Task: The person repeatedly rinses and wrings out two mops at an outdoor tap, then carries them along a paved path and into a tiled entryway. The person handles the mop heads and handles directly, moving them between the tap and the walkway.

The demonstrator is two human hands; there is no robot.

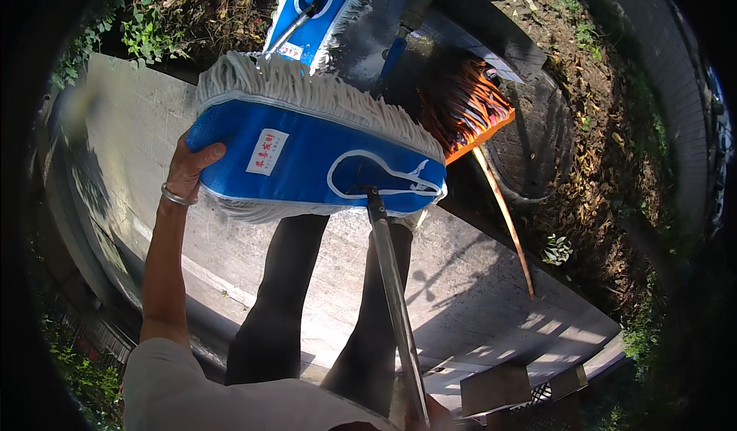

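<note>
A flat dust mop head (311, 154) with a blue fabric back and white yarn fringe is held up before me. My left hand (198, 169) grips its left end, thumb on the blue back, a metal bracelet at the wrist. The metal mop handle (394, 281) joins the head near its right end and runs down toward my body. At the bottom edge my right hand (432, 415) is at the handle, mostly cut off and blurred, so its grip is hard to see. Beyond lies a second blue flat mop (339, 16) with white fringe.
An orange-edged string mop (475, 111) with a wooden handle (506, 224) lies at the right. Behind it are a pipe with a blue-lever valve (394, 57) and a round manhole cover (532, 137). Leafy soil (599, 172) borders the paving (224, 258).
</note>
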